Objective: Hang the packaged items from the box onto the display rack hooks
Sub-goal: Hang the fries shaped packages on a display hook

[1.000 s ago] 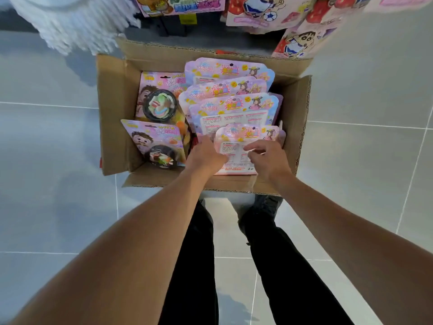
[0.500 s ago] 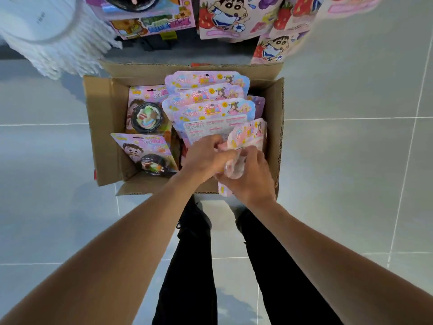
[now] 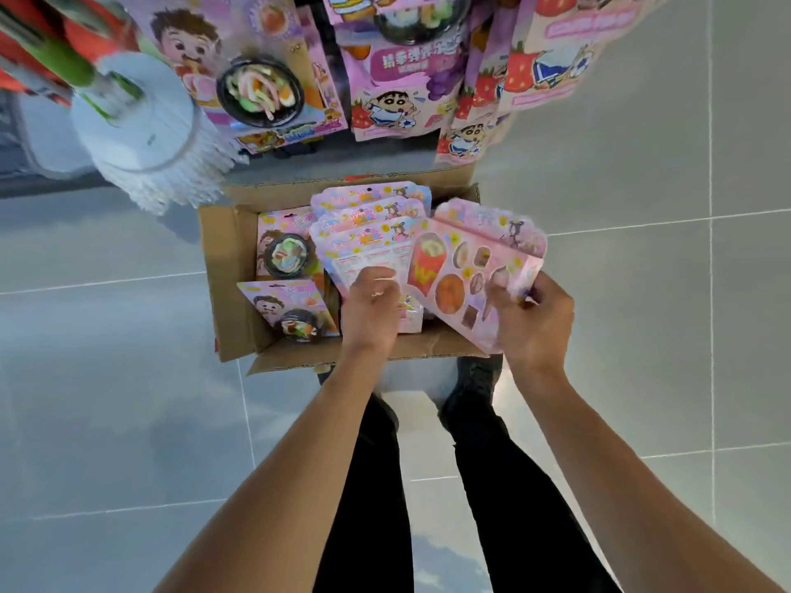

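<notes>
My right hand (image 3: 530,323) pinches a pink pack (image 3: 475,271) by its lower right edge, fingers curled over the front and thumb behind. The pack is lifted above the box (image 3: 231,276), over its 3 o'clock wall. It faces me, showing moulded fries, a round orange piece and smaller sweets. Its long axis runs from about 5 o'clock up to 11 o'clock, with the header end pointing toward 12 to 1 o'clock, at the rack (image 3: 385,79).

My left hand (image 3: 370,310) hangs apart from the right, just at 9 o'clock of the pack, over the near part of the box. Its fingers are loosely curled; I cannot tell whether they touch the packs under them, and they grip nothing I can see.

In the box, a stack (image 3: 368,224) of the same pink packs lies overlapped, backs up, headers toward 12 o'clock. At 9 o'clock of it lie two bowl packs (image 3: 286,254).

The box sits on a grey tiled floor (image 3: 107,378), my legs (image 3: 372,485) at its 6 o'clock. At 12 o'clock, packs hang crowded on the rack; at 10 o'clock, a white mop head (image 3: 145,134).
</notes>
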Demonstrator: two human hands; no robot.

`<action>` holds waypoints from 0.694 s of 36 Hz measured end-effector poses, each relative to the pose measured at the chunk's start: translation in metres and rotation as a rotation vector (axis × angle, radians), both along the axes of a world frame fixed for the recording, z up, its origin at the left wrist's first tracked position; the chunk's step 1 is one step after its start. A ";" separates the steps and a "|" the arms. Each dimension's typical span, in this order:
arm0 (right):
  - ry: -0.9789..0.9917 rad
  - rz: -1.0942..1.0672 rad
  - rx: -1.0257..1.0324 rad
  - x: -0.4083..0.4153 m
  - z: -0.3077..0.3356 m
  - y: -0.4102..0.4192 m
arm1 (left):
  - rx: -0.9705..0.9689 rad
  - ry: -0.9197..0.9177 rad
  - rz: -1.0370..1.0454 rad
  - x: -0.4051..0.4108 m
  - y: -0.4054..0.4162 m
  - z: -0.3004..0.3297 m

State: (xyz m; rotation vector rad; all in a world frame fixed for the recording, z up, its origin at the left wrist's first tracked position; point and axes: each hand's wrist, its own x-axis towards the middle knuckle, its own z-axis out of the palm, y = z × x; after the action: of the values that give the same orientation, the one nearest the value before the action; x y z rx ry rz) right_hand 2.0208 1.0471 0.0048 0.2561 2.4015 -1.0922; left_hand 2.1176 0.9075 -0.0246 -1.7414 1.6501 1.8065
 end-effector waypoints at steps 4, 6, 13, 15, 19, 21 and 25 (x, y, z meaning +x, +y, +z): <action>-0.079 -0.111 -0.268 -0.010 0.028 -0.004 | -0.033 -0.034 0.106 0.000 -0.017 0.020; -0.142 -0.136 -0.353 -0.011 0.044 -0.010 | -0.031 0.012 0.133 -0.003 -0.028 0.036; -0.189 -0.056 -0.467 -0.013 0.105 -0.027 | 0.039 0.034 0.151 -0.011 -0.071 0.099; -0.149 -0.051 -0.489 -0.017 0.128 -0.030 | 0.104 0.067 0.148 -0.008 -0.082 0.124; -0.051 -0.020 -0.489 -0.027 0.180 -0.035 | 0.169 0.186 0.083 0.004 -0.099 0.186; -0.009 0.011 -0.471 -0.032 0.211 -0.039 | 0.150 0.238 0.010 0.007 -0.107 0.218; 0.100 0.047 -0.499 -0.038 0.289 -0.045 | 0.079 0.331 -0.129 0.005 -0.121 0.291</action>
State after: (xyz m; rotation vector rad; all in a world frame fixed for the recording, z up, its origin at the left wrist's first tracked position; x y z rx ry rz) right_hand 1.9829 1.0023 0.2941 -0.0261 2.1132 -1.6632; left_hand 2.1225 0.7867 0.2669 -1.3249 1.7292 2.1541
